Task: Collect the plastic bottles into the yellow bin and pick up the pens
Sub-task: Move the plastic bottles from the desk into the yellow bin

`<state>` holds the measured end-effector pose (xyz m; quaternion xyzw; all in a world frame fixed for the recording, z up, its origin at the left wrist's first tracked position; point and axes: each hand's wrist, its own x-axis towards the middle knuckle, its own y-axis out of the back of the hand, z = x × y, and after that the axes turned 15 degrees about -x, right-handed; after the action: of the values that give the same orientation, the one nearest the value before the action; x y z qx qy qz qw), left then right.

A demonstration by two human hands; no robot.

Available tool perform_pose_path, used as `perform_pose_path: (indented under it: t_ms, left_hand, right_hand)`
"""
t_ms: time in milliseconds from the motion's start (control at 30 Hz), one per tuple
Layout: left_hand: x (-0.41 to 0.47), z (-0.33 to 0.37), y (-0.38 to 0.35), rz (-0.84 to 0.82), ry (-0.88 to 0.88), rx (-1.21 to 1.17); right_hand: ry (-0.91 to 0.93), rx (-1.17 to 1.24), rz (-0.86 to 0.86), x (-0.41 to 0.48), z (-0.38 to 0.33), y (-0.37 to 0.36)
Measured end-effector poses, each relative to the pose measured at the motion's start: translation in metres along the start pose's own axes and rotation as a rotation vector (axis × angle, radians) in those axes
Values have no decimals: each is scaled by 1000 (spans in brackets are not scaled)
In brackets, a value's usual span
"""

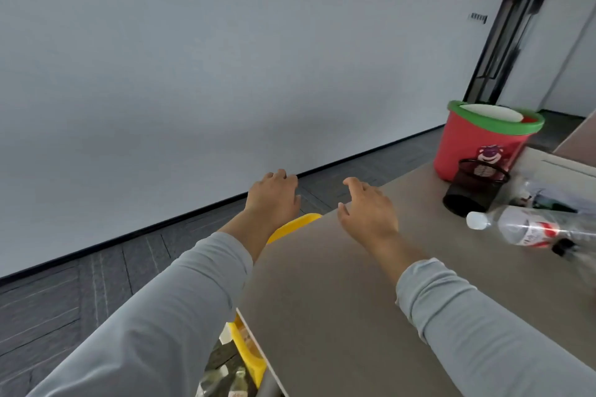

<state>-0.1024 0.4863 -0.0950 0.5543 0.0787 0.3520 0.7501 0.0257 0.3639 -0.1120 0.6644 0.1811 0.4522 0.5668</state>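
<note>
— Hands first: where are they?
— Both reach forward at the centre of the frame, in grey sleeves (161, 316). The left hand (274, 196) hangs over the floor (64, 293), just past the rim of the yellow bin (292, 226). The right hand (367, 209) is over the upper-left corner of the tabletop (338, 316). Each has its fingers loosely spread and holds nothing. Whether the right one touches the surface, I cannot tell.
— And the bin?
— It sits against the tabletop's left edge and below it. The left forearm hides most of it. Its yellow rim shows under the left wrist and again at the lower centre, where something crumpled and shiny lies inside.
— Bottles?
— A clear plastic bottle (522, 229) with a white cap and a red-and-white label lies on its side at the right edge of the frame, cap pointing left. A second bottle (548, 193), also clear, lies just behind it. A small black thing by the label is too blurred to name.
— Anything else on the tabletop?
— A black mesh cup (474, 190) stands just left of the bottles. A red bucket (477, 142) with a green rim stands right behind it.
</note>
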Motion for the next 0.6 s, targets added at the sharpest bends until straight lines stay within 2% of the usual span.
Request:
perform_pose_path:
  t_ms: [367, 600]
  left_hand:
    - [-37, 179, -31, -43, -364, -105]
    - [-85, 308, -69, -150, -624, -144]
  right_hand:
    - [-271, -150, 58, -127, 158, 90]
    - [-518, -402, -9, -246, 250, 145]
